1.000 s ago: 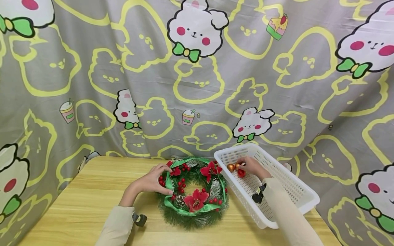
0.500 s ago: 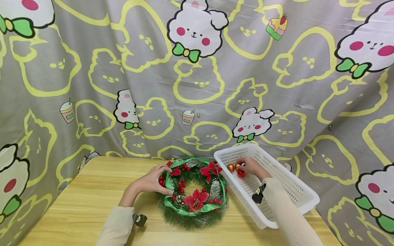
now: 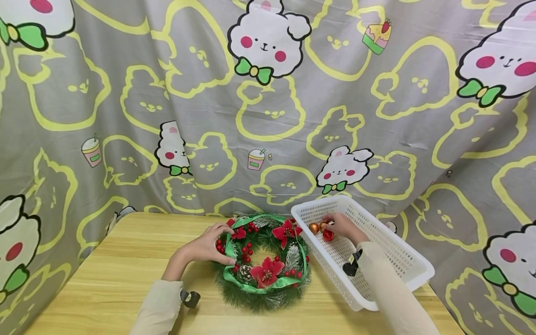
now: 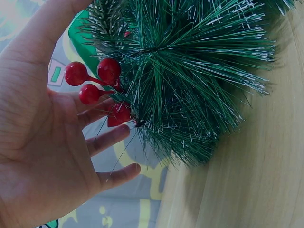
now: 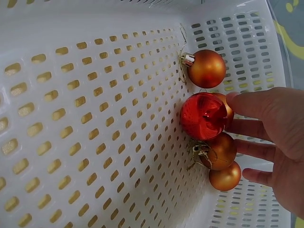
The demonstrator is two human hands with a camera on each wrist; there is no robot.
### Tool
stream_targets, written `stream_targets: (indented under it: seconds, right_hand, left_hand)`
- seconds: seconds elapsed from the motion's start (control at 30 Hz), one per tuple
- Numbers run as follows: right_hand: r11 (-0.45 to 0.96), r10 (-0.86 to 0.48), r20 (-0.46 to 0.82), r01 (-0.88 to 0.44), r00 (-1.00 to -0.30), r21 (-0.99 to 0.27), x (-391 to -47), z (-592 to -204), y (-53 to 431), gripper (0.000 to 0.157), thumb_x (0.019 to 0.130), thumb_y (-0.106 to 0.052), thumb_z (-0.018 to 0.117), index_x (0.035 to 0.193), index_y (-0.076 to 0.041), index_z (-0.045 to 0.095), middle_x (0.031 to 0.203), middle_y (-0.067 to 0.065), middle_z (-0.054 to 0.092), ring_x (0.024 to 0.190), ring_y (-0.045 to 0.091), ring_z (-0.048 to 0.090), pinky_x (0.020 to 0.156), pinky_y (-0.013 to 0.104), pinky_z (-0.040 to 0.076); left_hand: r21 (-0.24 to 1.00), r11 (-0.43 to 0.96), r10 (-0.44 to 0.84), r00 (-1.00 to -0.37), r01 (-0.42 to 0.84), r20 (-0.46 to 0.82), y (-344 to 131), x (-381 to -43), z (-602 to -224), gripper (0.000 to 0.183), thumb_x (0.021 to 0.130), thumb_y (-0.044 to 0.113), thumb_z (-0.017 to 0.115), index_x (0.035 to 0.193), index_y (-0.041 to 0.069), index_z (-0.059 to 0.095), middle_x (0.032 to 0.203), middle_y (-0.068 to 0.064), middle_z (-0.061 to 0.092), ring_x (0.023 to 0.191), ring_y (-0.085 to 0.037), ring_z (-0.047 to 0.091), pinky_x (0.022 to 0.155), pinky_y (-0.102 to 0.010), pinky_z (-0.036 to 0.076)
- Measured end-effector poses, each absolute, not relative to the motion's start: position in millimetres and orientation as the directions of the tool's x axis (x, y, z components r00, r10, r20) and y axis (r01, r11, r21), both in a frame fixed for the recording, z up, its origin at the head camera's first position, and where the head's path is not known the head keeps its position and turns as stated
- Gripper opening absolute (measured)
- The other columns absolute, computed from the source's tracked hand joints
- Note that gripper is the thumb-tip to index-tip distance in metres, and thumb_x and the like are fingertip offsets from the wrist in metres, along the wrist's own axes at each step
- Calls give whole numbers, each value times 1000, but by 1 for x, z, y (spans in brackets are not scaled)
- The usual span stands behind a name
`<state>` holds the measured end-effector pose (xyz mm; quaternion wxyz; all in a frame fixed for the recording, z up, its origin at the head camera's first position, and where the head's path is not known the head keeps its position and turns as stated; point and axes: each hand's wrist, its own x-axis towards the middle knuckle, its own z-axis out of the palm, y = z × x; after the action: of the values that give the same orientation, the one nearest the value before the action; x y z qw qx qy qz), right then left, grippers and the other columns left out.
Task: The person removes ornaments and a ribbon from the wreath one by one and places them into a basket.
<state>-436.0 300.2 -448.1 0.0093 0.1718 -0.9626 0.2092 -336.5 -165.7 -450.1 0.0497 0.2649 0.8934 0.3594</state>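
A green Christmas wreath [image 3: 289,298] with red flowers, berries, a pine cone and green ribbon lies on the table. My left hand [image 3: 209,244] spans its left side in the head view. In the left wrist view, the fingers [image 4: 111,141] stretch loosely beside the red berries [image 4: 109,71]. My right hand [image 3: 343,227] reaches into a white plastic basket [image 3: 423,272]. There, thumb and forefinger pinch an orange Christmas bauble [image 5: 227,107], partly hidden behind a shiny red bauble [image 5: 202,115]. Another orange bauble [image 5: 206,69] lies above; further orange ones lie below, near the other fingertips.
The wooden table [image 3: 125,260] carries the wreath and basket. The basket stands right of the wreath, close to it, with raised walls around the baubles. A grey patterned curtain [image 3: 209,111] hangs behind the table and at both sides.
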Motion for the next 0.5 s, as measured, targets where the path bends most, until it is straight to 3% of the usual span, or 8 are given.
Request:
stream_targets:
  seconds: [0.5]
  right_hand:
    - [828,-325,117,-342,-939,-444,-433,-437,300,30,91,-12,61,116,4,63,112,21,65,103,34,60,86,48,48]
  left_hand:
    - [670,600,512,-853,437,98,-166,-336,-450,80,65,55,80,130,19,48,141,-3,33,132,-32,26,97,-60,33]
